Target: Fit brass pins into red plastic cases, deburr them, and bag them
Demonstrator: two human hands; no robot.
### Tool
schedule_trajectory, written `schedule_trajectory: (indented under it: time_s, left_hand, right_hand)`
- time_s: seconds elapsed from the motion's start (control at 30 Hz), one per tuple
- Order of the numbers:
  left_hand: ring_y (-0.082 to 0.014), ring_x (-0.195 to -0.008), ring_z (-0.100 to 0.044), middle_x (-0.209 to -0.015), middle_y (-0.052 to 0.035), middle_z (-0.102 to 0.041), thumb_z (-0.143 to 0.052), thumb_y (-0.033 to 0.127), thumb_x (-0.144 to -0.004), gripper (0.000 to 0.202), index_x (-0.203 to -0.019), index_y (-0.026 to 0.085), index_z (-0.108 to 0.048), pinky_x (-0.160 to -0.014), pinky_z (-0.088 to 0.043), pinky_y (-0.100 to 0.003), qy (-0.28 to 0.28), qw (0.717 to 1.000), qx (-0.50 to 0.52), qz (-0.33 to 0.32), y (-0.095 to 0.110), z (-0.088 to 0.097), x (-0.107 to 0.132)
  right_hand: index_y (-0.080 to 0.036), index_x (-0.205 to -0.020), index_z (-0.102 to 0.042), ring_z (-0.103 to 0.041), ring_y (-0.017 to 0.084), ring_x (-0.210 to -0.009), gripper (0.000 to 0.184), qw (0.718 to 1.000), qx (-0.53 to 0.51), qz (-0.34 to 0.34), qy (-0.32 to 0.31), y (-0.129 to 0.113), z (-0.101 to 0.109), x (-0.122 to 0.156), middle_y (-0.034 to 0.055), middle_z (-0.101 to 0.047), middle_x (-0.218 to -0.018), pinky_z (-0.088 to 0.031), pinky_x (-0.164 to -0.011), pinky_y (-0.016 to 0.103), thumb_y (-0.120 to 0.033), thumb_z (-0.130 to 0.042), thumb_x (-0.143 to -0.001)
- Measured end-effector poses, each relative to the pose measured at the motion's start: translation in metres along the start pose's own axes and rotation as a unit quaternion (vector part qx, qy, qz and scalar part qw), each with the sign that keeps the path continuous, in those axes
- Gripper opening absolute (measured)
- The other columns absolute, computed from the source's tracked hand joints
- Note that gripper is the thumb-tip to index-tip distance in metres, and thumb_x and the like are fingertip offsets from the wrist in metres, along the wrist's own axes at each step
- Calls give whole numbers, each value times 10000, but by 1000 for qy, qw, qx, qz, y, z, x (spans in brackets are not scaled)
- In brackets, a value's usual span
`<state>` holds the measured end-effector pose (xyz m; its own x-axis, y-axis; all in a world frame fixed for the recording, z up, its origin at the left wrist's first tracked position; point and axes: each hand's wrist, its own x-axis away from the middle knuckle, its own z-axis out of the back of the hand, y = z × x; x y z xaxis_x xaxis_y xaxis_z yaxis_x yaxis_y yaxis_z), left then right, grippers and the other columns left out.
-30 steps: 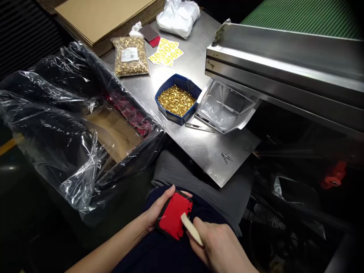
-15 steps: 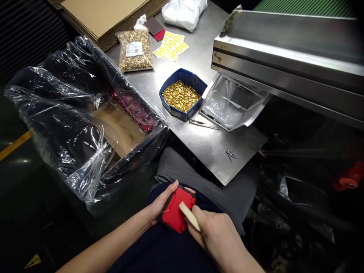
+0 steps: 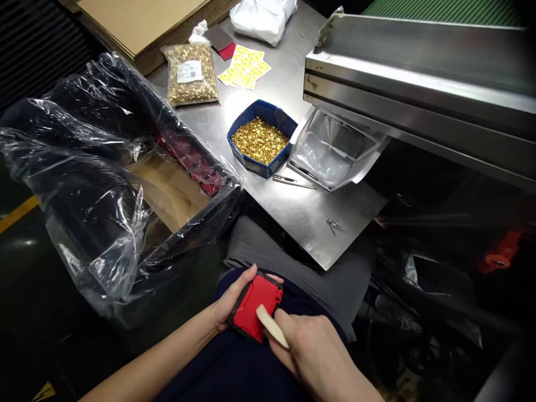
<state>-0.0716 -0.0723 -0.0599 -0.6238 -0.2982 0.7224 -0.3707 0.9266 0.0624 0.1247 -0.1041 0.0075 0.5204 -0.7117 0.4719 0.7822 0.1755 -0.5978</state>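
Observation:
On my lap, my left hand (image 3: 228,304) grips a red plastic part with a black edge (image 3: 254,304), fingers wrapped round its far side. My right hand (image 3: 312,349) is closed on a cream-coloured stick tool (image 3: 271,326), whose tip lies across the red part's near face. Both hands sit low in the view, just in front of the steel table's (image 3: 310,218) near corner.
A blue tray of small gold pieces (image 3: 260,139) stands on the table beside a clear bag in a steel chute (image 3: 333,151). Tweezers (image 3: 293,180), a bagged lot of gold pieces (image 3: 190,75) and yellow stickers (image 3: 245,60) lie farther off. A plastic-lined box (image 3: 125,173) with red parts is at left.
The red part has been turned slightly in my left hand and the stick's tip has slid a little lower and left across it. The view shifted slightly.

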Motion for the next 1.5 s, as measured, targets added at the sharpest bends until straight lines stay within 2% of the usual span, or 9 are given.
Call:
schedule_trajectory:
  time_s: [0.13,0.27,0.43,0.57,0.67,0.9,1.1,1.3,1.5]
  left_hand:
    - [-219,-735,-692,-941,-159,-751,-487,632,-941,654,-1274,93,-648,-698,-528,-286,26,1000,3,-12,0,0,0]
    - [-273,-777,-713,-921,-168,-758,-497,652,-924,689,-1294,87,-632,-705,-540,-329,18,1000,0,-1,3,-5,-1]
    - [-270,-836,-719,-940,-157,-760,-476,627,-948,658,-1256,74,-653,-787,-540,-327,36,999,41,5,9,-13,-1]
    - [-297,-769,-729,-918,-210,-748,-440,663,-941,748,-1333,42,-587,-735,-538,-345,3,999,32,-29,11,-9,0]
    - [-316,-833,-732,-1006,-244,-735,-433,651,-950,756,-1392,45,-528,-730,-545,-345,-13,997,46,-62,13,-6,-1]
    - [-340,-999,-711,-1247,-269,-668,-484,598,-958,684,-1380,63,-543,-926,-538,-473,-30,992,107,-67,27,-18,-8]
    - [-370,-1219,-613,-1399,-231,-583,-572,636,-902,750,-1461,149,-464,-1030,-479,-524,-95,983,117,-109,28,-25,-18]
    - [-394,-1175,-633,-1301,-214,-643,-721,627,-795,879,-1498,195,-416,-1044,-440,-543,-177,979,-24,-94,19,-42,-28]
    - [-425,-1137,-628,-1243,-212,-636,-805,611,-706,900,-1423,171,-484,-1017,-444,-559,-194,944,-211,-165,32,-70,-32]
  right_hand:
    - [-245,-865,-540,-657,168,-544,96,999,21,-34,28,0,1,0,-31,-696,-691,-239,-500,311,-278,-547,-954]
    - [-250,-920,-590,-651,168,-556,34,999,46,20,10,0,4,-3,-30,-707,-707,-236,-507,309,-261,-611,-895]
    - [-232,-822,-626,-627,152,-617,264,990,-57,-2,128,3,12,-18,-4,-692,-712,-347,-601,269,-390,-490,-984]
    - [-229,-911,-663,-641,149,-690,331,928,-237,-110,267,37,19,-35,-6,-691,-768,-447,-647,233,-460,-443,-1003]
    - [-208,-1037,-632,-677,202,-777,354,881,-219,-223,355,76,29,-60,35,-717,-880,-491,-679,280,-517,-468,-981]
    - [-138,-1298,-549,-548,313,-1211,456,864,-146,-197,441,108,66,-103,186,-590,-1273,-412,-1045,468,-419,-557,-939]
    - [-202,-1176,-640,-682,196,-959,327,880,-231,-163,381,82,35,-53,92,-699,-1128,-553,-803,297,-414,-454,-1009]
    - [-269,-1395,-512,-613,245,-1223,630,860,-437,-84,249,57,-17,4,92,-600,-1394,-516,-1007,340,-672,-528,-911]
    - [-303,-1397,-512,-528,256,-1338,578,855,-417,-111,288,46,-4,10,62,-574,-1435,-448,-1102,361,-523,-674,-888]
